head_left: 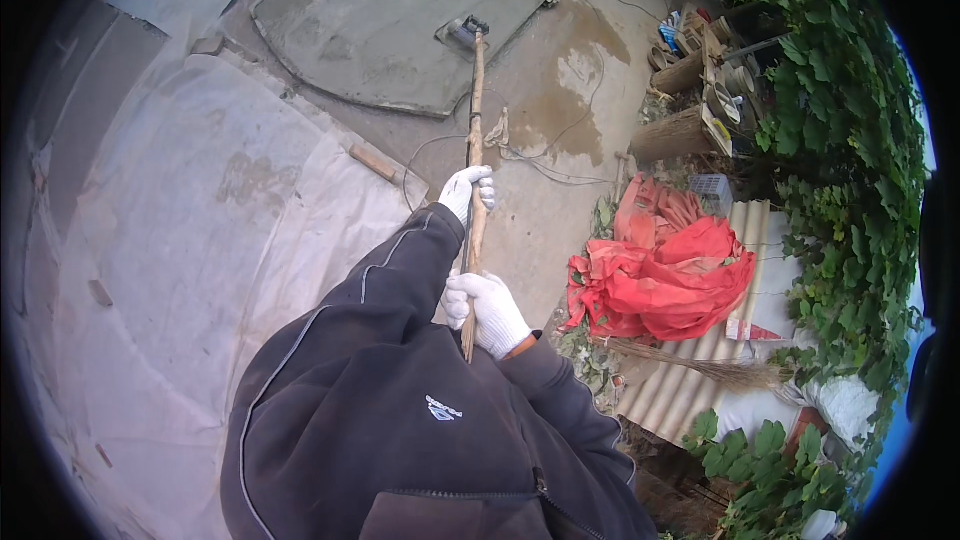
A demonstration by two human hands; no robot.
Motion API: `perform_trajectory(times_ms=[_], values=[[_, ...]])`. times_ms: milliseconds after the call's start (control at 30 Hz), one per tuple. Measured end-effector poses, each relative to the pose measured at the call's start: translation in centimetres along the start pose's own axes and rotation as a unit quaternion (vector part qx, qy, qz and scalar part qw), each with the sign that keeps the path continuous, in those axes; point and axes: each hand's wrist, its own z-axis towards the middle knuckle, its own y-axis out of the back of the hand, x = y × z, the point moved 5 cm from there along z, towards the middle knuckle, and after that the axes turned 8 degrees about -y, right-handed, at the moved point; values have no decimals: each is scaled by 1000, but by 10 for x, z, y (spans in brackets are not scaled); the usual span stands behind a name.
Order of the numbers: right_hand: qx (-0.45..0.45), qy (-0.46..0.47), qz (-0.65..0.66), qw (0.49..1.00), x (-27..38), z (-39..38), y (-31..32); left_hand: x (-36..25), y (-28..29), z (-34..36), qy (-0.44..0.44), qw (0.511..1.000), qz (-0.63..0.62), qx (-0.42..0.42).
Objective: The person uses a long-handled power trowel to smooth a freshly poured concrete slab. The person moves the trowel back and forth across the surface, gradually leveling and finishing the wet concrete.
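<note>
Both hands wear white knitted gloves and grip one long wooden pole (476, 140), rough like a stripped branch. My left hand (467, 190) is wrapped round the pole farther out. Nearer my chest, my right hand (487, 312) closes round its lower end. The pole points away from me, and its far end meets a small grey metal, motor-like head (463, 34). That head rests on a smooth grey concrete surface (370, 20) that looks wet. A dark cable seems to run along the pole; its exact path is partly hidden by my hands.
Pale sheeting (190, 200) covers the ground at left, with a brick-like block (373, 162) by its edge. A loose cable (550, 168) trails over the floor. At right lie crumpled red cloth (670, 270), corrugated sheets (680, 390), a broom (700, 365), logs (675, 135) and leafy vines (840, 140).
</note>
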Motion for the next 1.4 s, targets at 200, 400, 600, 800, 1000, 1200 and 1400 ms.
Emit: perform_trajectory(times_ms=[200,400,600,800,1000,1200,1400], values=[[13,-14,17,1000,-8,3,12,3,-3,-9,-3,1000,5,7],[10,-3,3,1000,-5,-6,16,9,-7,-12,-17,1000,11,6],[19,-8,-14,1000,-11,-16,25,20,-6,-17,0,1000,1,10],[-5,4,-42,999,-21,-26,27,24,-3,-31,17,1000,6,5],[-19,9,-61,998,-30,-24,30,25,6,-35,24,1000,17,7],[-28,8,-61,998,-37,-21,27,23,8,-45,29,999,-14,20],[-2,9,-31,999,-36,-13,11,4,-5,-51,-10,1000,-1,20]])
